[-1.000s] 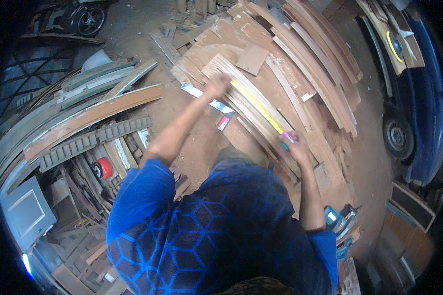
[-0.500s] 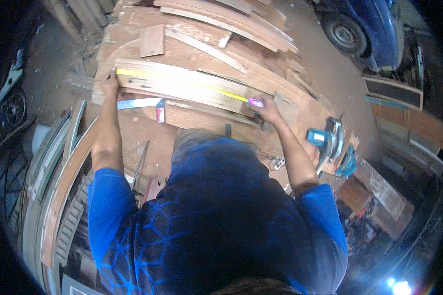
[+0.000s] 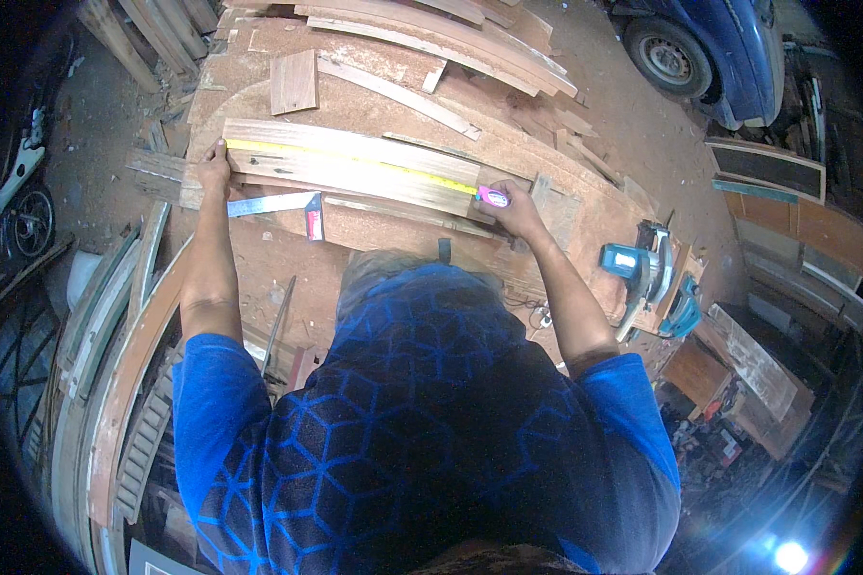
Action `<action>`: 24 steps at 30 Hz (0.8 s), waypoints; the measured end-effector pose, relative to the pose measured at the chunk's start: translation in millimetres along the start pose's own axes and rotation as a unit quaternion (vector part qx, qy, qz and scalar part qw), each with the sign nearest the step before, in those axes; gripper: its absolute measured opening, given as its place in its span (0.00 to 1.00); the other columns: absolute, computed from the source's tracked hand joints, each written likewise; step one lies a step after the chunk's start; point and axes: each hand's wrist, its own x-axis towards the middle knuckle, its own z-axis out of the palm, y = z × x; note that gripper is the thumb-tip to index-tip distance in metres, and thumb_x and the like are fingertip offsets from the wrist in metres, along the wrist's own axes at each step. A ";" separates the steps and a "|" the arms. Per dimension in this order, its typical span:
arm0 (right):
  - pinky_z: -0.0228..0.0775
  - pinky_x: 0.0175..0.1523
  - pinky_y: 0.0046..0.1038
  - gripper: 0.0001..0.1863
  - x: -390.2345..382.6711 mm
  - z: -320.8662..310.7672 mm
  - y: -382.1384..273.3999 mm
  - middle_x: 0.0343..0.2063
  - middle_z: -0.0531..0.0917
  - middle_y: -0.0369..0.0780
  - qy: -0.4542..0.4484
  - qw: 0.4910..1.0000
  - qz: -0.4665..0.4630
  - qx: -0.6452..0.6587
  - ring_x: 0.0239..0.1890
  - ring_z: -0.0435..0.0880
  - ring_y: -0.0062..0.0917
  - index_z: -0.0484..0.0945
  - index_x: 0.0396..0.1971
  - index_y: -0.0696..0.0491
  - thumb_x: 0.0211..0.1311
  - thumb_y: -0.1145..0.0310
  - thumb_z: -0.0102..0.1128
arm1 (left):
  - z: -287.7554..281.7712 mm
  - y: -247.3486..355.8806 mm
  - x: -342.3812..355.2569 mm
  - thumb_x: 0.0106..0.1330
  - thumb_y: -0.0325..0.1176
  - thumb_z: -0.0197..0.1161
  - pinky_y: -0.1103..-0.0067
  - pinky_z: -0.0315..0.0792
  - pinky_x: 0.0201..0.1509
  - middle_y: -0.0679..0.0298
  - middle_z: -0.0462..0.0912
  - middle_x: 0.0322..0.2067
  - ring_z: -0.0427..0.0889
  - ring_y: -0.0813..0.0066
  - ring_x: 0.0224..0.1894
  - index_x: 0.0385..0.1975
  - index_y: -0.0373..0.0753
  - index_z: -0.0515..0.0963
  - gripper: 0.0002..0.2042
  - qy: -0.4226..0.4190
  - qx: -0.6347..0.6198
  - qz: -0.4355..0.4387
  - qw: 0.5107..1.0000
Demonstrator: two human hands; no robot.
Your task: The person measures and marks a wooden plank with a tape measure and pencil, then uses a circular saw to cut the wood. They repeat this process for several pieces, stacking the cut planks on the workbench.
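View turned clockwise | 1 tape [image 3: 393, 170]: left hand [image 3: 215, 166] holds end, right hand [image 3: 518, 211] grasps case [image 3: 495, 196] | 1 square [image 3: 280, 202]

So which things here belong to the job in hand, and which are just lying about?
Apparently in use:
Pink-cased tape measure, in the right grip
Pale board it lies along, left grip at the left end

Apparently just lying about:
Red-handled try square, unheld beside the board
Teal circular saw
Stacked boards

The right hand [image 3: 516, 212] hides part of the tape measure [image 3: 493, 196].
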 end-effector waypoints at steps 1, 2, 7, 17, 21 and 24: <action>0.77 0.51 0.27 0.29 0.8 0.0 -3.4 0.40 0.87 0.40 -0.003 1.000 0.000 0.005 0.43 0.84 0.23 0.79 0.48 0.55 0.52 0.54 0.81 | -3.8 -6.4 4.6 0.73 0.43 0.63 0.76 0.78 0.49 0.57 0.89 0.44 0.85 0.71 0.41 0.53 0.35 0.84 0.19 0.004 -0.004 -0.002 1.000; 0.77 0.51 0.27 0.29 2.2 0.6 -5.3 0.40 0.87 0.40 -0.004 1.000 -0.006 0.001 0.44 0.84 0.23 0.80 0.48 0.55 0.53 0.54 0.81 | -7.1 -9.4 5.7 0.74 0.43 0.63 0.76 0.78 0.48 0.57 0.89 0.43 0.85 0.71 0.41 0.53 0.34 0.84 0.19 0.008 -0.012 0.029 0.999; 0.77 0.51 0.28 0.27 -1.4 0.0 -30.8 0.40 0.87 0.40 0.041 0.998 -0.036 0.007 0.43 0.84 0.23 0.80 0.47 0.56 0.53 0.56 0.81 | 6.1 22.6 -21.4 0.75 0.44 0.60 0.72 0.76 0.53 0.52 0.88 0.45 0.85 0.65 0.45 0.53 0.33 0.83 0.20 0.064 0.079 0.201 0.974; 0.75 0.56 0.36 0.42 121.8 6.5 -86.6 0.45 0.86 0.50 0.099 0.995 0.005 0.032 0.49 0.86 0.38 0.81 0.48 0.59 0.46 0.36 0.75 | 84.6 104.5 -165.2 0.53 0.52 0.76 0.52 0.54 0.76 0.45 0.63 0.70 0.60 0.44 0.73 0.73 0.38 0.60 0.49 -0.264 0.371 0.468 0.757; 0.73 0.61 0.37 0.46 149.0 10.3 -115.1 0.49 0.85 0.52 0.142 0.988 -0.044 0.036 0.54 0.83 0.41 0.80 0.52 0.61 0.45 0.34 0.74 | 80.5 128.5 -170.3 0.37 0.50 0.84 0.48 0.45 0.79 0.47 0.54 0.75 0.51 0.46 0.78 0.78 0.45 0.50 0.64 -0.352 0.518 0.457 0.632; 0.68 0.68 0.39 0.48 140.5 14.0 -113.5 0.58 0.79 0.55 0.085 0.971 -0.197 -0.108 0.63 0.77 0.43 0.77 0.58 0.59 0.48 0.33 0.71 | 80.9 130.9 -160.3 0.41 0.42 0.83 0.47 0.45 0.79 0.46 0.57 0.73 0.54 0.43 0.76 0.78 0.47 0.51 0.61 -0.344 0.544 0.479 0.596</action>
